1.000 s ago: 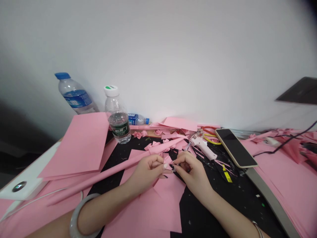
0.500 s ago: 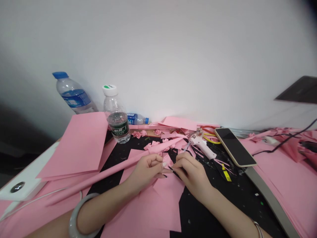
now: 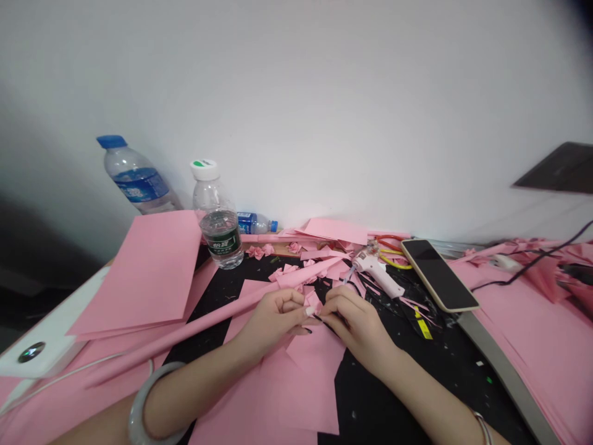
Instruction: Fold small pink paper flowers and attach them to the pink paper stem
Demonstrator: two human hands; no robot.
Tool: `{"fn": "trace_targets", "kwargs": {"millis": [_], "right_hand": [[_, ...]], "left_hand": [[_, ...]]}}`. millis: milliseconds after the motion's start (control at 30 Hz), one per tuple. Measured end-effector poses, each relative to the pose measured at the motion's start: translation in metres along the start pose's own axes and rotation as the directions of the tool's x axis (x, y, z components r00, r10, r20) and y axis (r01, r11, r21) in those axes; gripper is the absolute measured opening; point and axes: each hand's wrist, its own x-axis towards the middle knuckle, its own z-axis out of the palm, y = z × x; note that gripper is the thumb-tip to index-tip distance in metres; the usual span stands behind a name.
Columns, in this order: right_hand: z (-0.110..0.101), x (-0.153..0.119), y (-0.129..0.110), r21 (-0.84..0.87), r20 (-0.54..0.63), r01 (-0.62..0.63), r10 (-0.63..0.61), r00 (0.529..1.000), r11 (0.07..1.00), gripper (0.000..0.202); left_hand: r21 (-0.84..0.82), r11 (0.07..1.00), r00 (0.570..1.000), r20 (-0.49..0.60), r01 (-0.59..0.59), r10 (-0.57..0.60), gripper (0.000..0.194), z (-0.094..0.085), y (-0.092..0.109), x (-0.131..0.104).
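A small folded pink paper piece [image 3: 313, 301] sits between my two hands, over the middle of the table. My left hand [image 3: 281, 316] is closed on it, thumb and fingers pinching its left side. The bent fingers of my right hand [image 3: 351, 315] press together at its right edge; their tips partly hide it. Beneath the hands lie overlapping pink paper sheets [image 3: 296, 395] on a black mat [image 3: 370, 395]. A long rolled pink paper tube [image 3: 199, 324] runs behind my left hand. Just beyond my right hand rests a pale pink glue gun [image 3: 380, 275].
A half-full water bottle [image 3: 222, 232] stands at the back left, beside a pink paper stack [image 3: 143, 272]. Small paper flowers [image 3: 259, 251] lie near the wall. To the right are red-and-yellow-handled scissors [image 3: 396, 258], a phone [image 3: 440, 275] and more pink sheets [image 3: 546, 334].
My right hand has shifted slightly left, bringing its fingertips closer to my left hand at the paper piece. Everything else stays nearly the same.
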Motion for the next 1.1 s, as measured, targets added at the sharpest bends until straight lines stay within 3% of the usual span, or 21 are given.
{"fn": "trace_targets", "kwargs": {"millis": [400, 567, 800, 1100], "right_hand": [[-0.0053, 0.0029, -0.0033, 0.05, -0.006, -0.012, 0.012, 1.0, 0.999, 0.011], [-0.006, 0.0034, -0.0048, -0.052, -0.076, -0.125, 0.121, 0.99, 0.991, 0.015], [-0.0016, 0.0018, -0.0074, -0.173, 0.16, -0.171, 0.199, 0.967, 0.97, 0.026], [-0.0006, 0.0009, -0.0059, -0.225, 0.181, -0.091, 0.134, 0.974, 0.97, 0.027]], "left_hand": [[-0.006, 1.0, 1.0, -0.013, -0.013, 0.013, 0.036, -0.0013, -0.0019, 0.0026], [-0.024, 1.0, 1.0, 0.009, 0.008, -0.008, 0.041, -0.001, -0.0006, 0.0024], [-0.032, 0.999, 0.996, 0.086, 0.034, -0.031, 0.036, -0.0025, -0.0066, 0.0016], [-0.057, 0.995, 0.986, 0.15, 0.076, -0.067, 0.037, -0.0038, -0.0072, 0.0017]]}}
